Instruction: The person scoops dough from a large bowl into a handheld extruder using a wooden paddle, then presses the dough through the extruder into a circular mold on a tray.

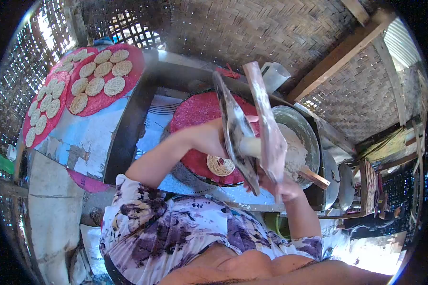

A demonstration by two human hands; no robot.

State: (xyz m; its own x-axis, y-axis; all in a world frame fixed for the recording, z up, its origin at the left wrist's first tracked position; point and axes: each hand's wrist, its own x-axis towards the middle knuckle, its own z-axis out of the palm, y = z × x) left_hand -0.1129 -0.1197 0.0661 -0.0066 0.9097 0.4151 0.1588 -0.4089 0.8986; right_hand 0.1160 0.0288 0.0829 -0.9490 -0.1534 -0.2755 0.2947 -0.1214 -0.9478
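Observation:
A wooden hand press is held up in front of me, two flour-smeared boards with a pale cylinder between them. My left hand grips it from the left, most of the fingers hidden behind the near board. Around the lower end of the press my right hand is closed. Below, a round red mat bears a coiled, noodle-like round. To the right of the press stands a metal basin holding pale dough or flour, with a wooden handle across its near edge.
At the left, red mats carry several coiled rounds. A white pitcher stands behind the basin. A dark wooden frame borders the work surface. Metal lids lean at the right, and woven walls enclose the back.

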